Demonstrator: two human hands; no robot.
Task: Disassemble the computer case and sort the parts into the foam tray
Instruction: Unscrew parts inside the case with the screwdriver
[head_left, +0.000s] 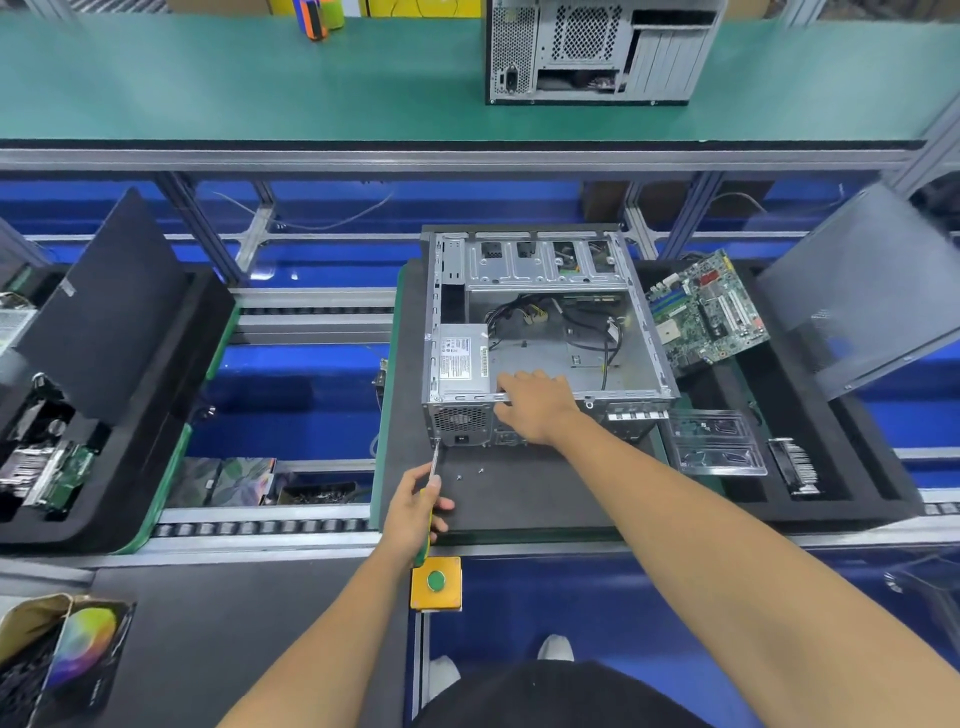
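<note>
- Both hands are engaged: the left hand (415, 512) is closed round a screwdriver (430, 499), whose tip is set at the lower rear corner of the computer case (545, 332); the right hand (535, 405) is laid open over the rear top edge, steadying the case without gripping anything.
- The case is lying on its side, opened, on a dark mat (519, 499), with the power supply (464, 358) seated in the near-left corner.
- A motherboard (704, 312) is already lodged in the foam tray (831, 467) to the right.
- Risk noted: the tip could slip from the screw head if the driver is held off-axis.
- Risk noted: two loose screws (470, 474) on the mat could be brushed off and lost.
- Surroundings: a roller conveyor line with blue panels; a second case (597, 52) is standing on the green shelf (234, 88) above.
</note>
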